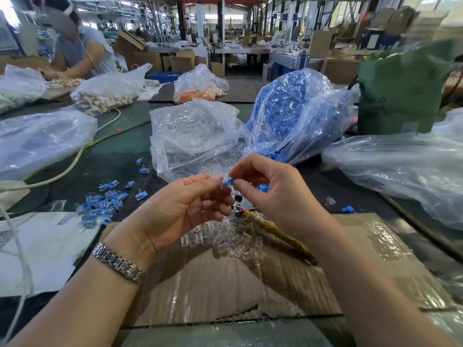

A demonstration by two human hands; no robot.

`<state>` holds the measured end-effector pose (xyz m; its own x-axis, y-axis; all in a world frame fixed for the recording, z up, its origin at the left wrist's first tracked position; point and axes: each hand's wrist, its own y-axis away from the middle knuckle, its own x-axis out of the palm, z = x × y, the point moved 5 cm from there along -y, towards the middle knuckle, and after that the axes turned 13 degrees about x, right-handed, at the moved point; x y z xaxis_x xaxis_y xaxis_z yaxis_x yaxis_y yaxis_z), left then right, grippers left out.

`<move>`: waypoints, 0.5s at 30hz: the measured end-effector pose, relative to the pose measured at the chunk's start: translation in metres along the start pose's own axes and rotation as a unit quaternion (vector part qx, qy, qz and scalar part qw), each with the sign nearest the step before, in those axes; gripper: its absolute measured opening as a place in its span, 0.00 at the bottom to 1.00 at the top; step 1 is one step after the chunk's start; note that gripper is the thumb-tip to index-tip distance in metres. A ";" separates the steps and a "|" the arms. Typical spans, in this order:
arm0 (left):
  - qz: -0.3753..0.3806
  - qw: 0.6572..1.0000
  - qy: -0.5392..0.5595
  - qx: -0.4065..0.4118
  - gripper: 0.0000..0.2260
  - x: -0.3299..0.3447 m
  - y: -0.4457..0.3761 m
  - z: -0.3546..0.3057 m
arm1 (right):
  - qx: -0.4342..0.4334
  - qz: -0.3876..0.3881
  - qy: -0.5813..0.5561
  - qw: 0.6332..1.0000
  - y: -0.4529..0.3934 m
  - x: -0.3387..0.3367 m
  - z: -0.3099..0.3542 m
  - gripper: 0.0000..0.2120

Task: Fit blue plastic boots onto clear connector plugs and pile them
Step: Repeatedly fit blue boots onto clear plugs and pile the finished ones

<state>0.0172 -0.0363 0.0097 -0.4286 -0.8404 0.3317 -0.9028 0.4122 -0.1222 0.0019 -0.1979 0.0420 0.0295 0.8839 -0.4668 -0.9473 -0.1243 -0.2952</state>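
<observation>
Together left hand point(190, 201) and right hand point(273, 189) pinch one blue boot point(227, 182).

This is a factory floor, a hand-assembly station in a large industrial hall. The worktop point(120, 146) is a long dark bench heaped with bulk parts in clear plastic sacks: a sack of blue pieces point(283, 108) toward its far edge, a sack of clear pieces point(195, 131) beside it, and a sack of orange ones point(198, 91) farther back. A flattened cardboard sheet point(350, 259) lies at the near edge as a work mat. Another worker point(80, 48) sits at the far left corner sorting small parts. Behind stand steel columns, more benches, stacked cardboard cartons point(390, 18) (many of them open) and blue crates point(162, 76).
</observation>
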 end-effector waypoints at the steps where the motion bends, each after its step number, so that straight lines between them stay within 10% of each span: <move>1: -0.003 1.000 0.001 0.008 0.09 0.001 0.000 -0.001 | 0.001 -0.002 0.008 1.000 0.000 0.001 -0.001 0.06; 15: -0.035 0.977 -0.150 0.147 0.09 0.001 0.005 -0.021 | -0.029 -0.056 0.008 0.998 0.004 0.001 0.006 0.03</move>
<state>0.0132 -0.0278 0.0295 -0.3158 -0.9466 0.0656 -0.8823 0.2675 -0.3873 -0.0034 -0.1951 0.0456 0.1403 0.8862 -0.4415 -0.9176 -0.0511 -0.3942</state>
